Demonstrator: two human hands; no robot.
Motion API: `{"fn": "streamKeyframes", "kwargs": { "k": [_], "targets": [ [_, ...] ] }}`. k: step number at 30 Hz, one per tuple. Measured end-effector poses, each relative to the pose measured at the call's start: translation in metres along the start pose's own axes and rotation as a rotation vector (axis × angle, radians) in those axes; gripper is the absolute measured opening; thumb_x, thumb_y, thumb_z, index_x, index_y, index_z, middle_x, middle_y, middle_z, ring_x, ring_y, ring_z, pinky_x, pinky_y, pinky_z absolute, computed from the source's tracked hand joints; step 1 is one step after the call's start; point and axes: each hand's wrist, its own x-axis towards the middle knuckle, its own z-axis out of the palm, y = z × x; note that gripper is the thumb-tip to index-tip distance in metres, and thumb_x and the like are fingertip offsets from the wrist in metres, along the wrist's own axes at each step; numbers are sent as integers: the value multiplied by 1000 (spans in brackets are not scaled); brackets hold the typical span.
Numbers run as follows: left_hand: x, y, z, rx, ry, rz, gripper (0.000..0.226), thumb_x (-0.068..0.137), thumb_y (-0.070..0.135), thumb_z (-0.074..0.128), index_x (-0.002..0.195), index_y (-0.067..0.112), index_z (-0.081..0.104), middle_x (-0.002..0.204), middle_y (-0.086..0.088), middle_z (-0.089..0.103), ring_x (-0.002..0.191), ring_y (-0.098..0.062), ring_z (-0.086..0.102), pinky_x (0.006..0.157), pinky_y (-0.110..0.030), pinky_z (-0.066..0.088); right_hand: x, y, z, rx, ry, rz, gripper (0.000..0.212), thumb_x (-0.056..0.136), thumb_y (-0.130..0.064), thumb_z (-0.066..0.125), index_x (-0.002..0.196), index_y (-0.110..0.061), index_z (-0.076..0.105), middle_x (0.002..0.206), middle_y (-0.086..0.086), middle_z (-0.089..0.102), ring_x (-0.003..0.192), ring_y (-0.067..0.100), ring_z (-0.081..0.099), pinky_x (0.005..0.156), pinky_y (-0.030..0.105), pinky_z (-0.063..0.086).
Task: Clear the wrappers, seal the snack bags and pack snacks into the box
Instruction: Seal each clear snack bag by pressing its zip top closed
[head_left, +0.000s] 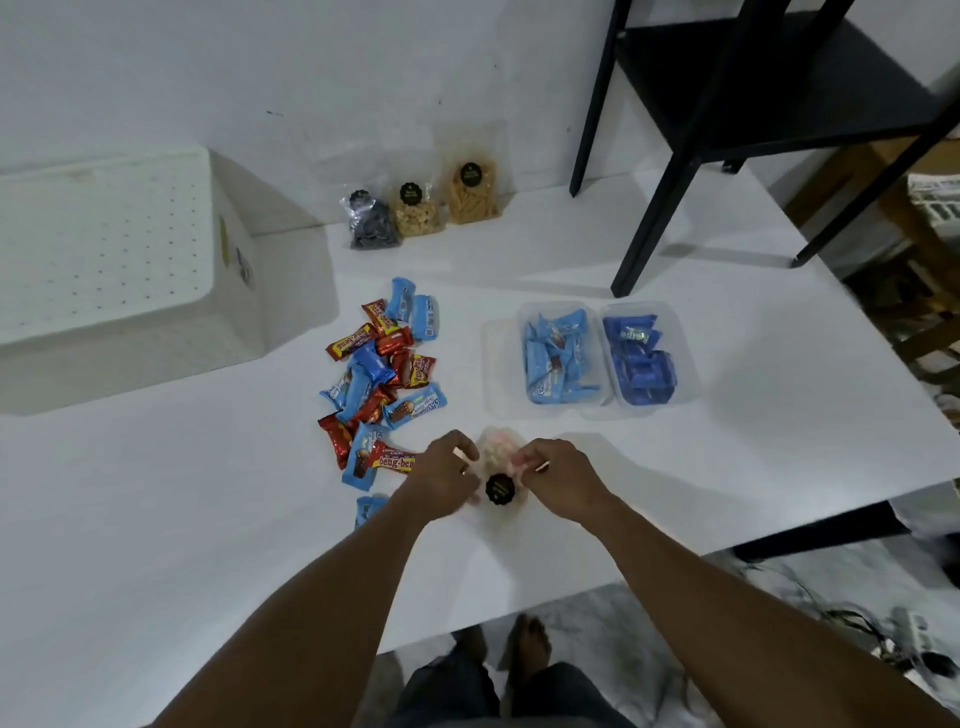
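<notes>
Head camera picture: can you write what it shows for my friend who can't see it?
Two hands, left hand and right hand, hold a small clear snack bag with a black sticker over a white table. Beside them lie a pile of red and blue wrapped snacks, two clear tubs of blue packets and a white box.

snack bag (500, 470) blurred — hands cover its sides, white box (104, 270) cut off left

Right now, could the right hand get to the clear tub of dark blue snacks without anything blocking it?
Probably yes. The right hand is busy pinching the small snack bag together with the left hand, but bare table lies between it and the tub of dark blue snacks, with nothing in between.
</notes>
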Motion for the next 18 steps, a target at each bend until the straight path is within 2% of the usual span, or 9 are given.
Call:
{"fn": "streamKeyframes", "kwargs": {
  "k": [2, 5, 9, 11, 14, 18],
  "targets": [
    [-4, 19, -14, -22, 49, 38, 22, 85, 3, 68, 100, 15, 58, 78, -6, 68, 74, -31, 73, 53, -27, 48, -1, -9, -12, -39, 12, -55, 26, 84, -9, 64, 104, -22, 71, 99, -9, 60, 93, 9, 57, 73, 11, 39],
    [-12, 55, -37, -27, 69, 111, 25, 84, 4, 73, 104, 12, 60, 86, -10, 72, 69, -21, 71, 51, -25, 48, 0, -28, -33, -31, 25, -137, 34, 85, -8, 67, 114, -25, 67, 117, -1, 58, 100, 9, 55, 84, 16, 40],
    [-25, 106, -77, -14, 63, 217, 26, 80, 4, 79, 98, 10, 62, 86, -12, 75, 71, -22, 72, 72, -42, 59, 1, -69, -64, -36, 7, -277, 50, 85, -8, 69, 130, -28, 59, 129, -5, 50, 111, 10, 51, 91, 18, 39],
    [-31, 130, -100, -4, 39, 288, 28, 79, 2, 80, 99, 6, 61, 85, -15, 76, 68, -24, 72, 74, -41, 59, 2, -93, -79, -41, 1, -354, 54, 84, -4, 70, 133, -25, 58, 129, -7, 49, 117, 9, 48, 93, 16, 35],
    [-42, 165, -129, 71, 33, 372, 29, 78, 2, 80, 99, 5, 60, 85, -16, 76, 63, -24, 71, 74, -37, 58, 4, -129, -103, -94, 28, -428, 45, 81, -7, 74, 123, -19, 64, 125, -3, 51, 115, 12, 50, 91, 18, 35],
    [-48, 201, -164, 111, 135, 446, 29, 74, 7, 83, 93, 13, 62, 82, -15, 76, 65, -20, 70, 77, -45, 58, 3, -175, -135, -98, 76, -453, 8, 81, -18, 75, 86, -24, 72, 101, -3, 67, 95, 15, 60, 78, 25, 45]
  ]
}}
